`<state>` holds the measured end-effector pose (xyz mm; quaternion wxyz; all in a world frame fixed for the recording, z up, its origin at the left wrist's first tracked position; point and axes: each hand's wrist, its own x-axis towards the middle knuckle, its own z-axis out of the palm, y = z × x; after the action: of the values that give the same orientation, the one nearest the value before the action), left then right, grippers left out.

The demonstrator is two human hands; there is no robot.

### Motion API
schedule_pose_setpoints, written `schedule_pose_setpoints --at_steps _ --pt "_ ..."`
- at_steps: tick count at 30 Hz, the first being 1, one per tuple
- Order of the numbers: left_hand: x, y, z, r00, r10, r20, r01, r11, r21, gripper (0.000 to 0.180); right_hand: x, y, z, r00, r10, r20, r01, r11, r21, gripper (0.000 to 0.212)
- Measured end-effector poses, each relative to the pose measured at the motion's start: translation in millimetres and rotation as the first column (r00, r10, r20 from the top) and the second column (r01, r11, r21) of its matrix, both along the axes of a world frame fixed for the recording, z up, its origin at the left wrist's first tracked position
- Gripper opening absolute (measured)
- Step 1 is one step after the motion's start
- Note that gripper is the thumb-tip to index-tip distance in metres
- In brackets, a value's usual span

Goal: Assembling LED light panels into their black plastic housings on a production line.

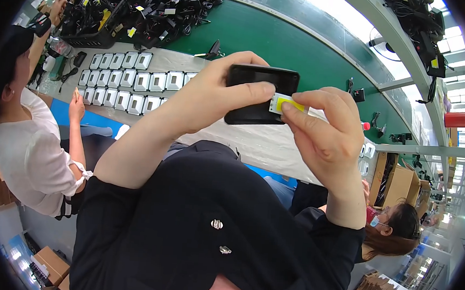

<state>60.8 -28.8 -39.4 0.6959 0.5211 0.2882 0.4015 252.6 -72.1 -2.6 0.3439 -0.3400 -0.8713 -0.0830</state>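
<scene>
My left hand (214, 92) is closed round a shallow black rectangular housing (251, 114), with the thumb lying across its hollow side. In front of me, my right hand (331, 127) pinches a small LED plate (275, 103) between thumb and fingers. The plate is white with a yellow face, and its left end meets the housing's inside near my left thumb. My right fingertips hide part of it, and whether it rests on the housing floor I cannot tell.
Several white-framed square parts (157, 82) stand in rows on the pale bench cover (254, 146). Black cabled units (172, 11) heap at the far left beside a black crate (91, 39). One person (38, 153) works at my left, another (394, 226) at my right. A metal frame (411, 55) rises at the right.
</scene>
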Motion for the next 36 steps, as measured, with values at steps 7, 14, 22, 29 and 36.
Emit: schedule_pose_setpoints --at_steps 7,14,22,29,36 --pt "9.8 -3.8 5.6 0.974 0.084 -0.212 -0.064 0.993 0.101 0.020 2.8 -15.6 1.7 0.998 -0.057 -0.019 0.058 0.997 0.057 0.026" --pt "3.3 -7.6 12.8 0.996 -0.064 -0.066 0.064 0.998 -0.004 0.039 10.1 -13.6 0.3 0.995 -0.046 -0.084 0.047 0.999 0.004 0.025" --pt "-4.7 -21.9 21.0 0.957 -0.289 0.003 0.289 0.957 -0.032 0.068 4.0 -9.5 -4.9 0.988 -0.001 -0.153 0.008 0.999 0.046 0.026" --pt "-8.5 -28.1 30.1 0.924 -0.358 -0.137 0.347 0.933 -0.101 0.066 1.0 -12.8 -8.5 0.990 -0.008 -0.141 0.001 0.999 -0.046 0.027" --pt "-3.8 -34.7 26.8 0.950 -0.289 -0.115 0.290 0.957 -0.014 0.068 0.1 -14.6 -3.8 0.989 0.011 -0.145 -0.015 1.000 -0.025 0.025"
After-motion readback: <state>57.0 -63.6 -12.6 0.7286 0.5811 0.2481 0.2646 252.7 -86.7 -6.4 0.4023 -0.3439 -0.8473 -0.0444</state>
